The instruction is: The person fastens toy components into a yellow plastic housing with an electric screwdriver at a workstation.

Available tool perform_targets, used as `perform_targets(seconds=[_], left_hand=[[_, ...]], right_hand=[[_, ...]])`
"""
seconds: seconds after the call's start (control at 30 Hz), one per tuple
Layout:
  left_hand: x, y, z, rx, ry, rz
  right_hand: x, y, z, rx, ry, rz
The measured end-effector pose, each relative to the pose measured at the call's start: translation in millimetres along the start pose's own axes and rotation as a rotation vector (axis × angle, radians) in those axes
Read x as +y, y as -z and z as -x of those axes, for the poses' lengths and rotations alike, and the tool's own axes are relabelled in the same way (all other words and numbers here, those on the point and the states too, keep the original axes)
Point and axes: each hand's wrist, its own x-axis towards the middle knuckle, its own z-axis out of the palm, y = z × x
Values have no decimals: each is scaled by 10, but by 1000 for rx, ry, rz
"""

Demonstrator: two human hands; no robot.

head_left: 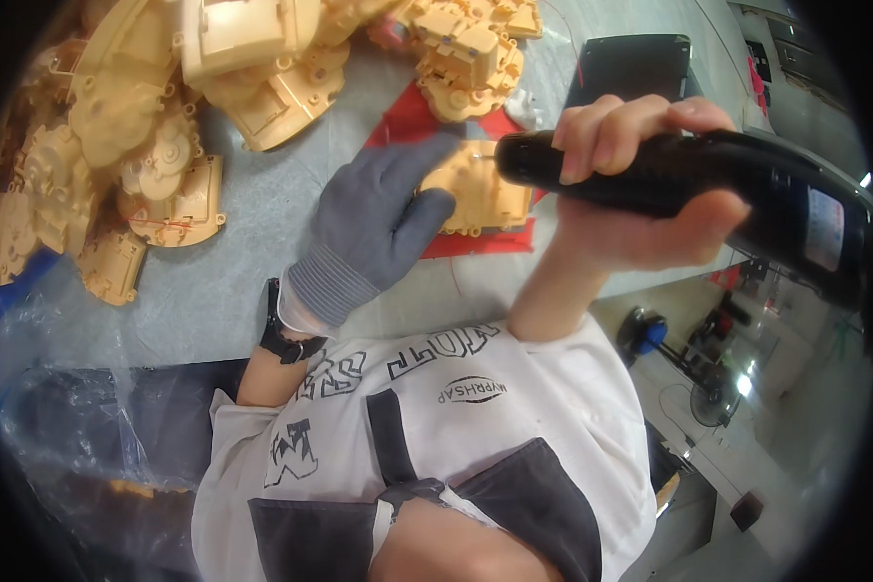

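A black electric screwdriver [669,170] is in my right hand [640,184], which is bare and wrapped round its body. Its thin bit points left and meets a yellow plastic housing [490,194]. That housing lies on a red mat [485,242]. My left hand [373,213], in a grey glove, grips the housing's left side, with thumb and fingers on either part of that edge. The fingertips are slightly blurred.
Many yellow plastic housings [116,107] are heaped on the grey-covered table [272,213] at the left. Another stack [470,58] stands behind the mat. A dark flat panel [635,68] lies at the far right. Clear plastic film [78,407] hangs at the near left.
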Motion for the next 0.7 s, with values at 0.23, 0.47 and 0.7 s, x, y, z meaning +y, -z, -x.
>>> perform_targets(seconds=[0.23,0.47,0.7], left_hand=[[51,88,-36,-157,205,65],[97,-3,-65,-108,46,-42],[110,-265,-40,38,204,-82]], right_hand=[[122,72,-32,-139,64,15],[38,-15,47,-32,34,132],[-262,450,160,299,61,-370]])
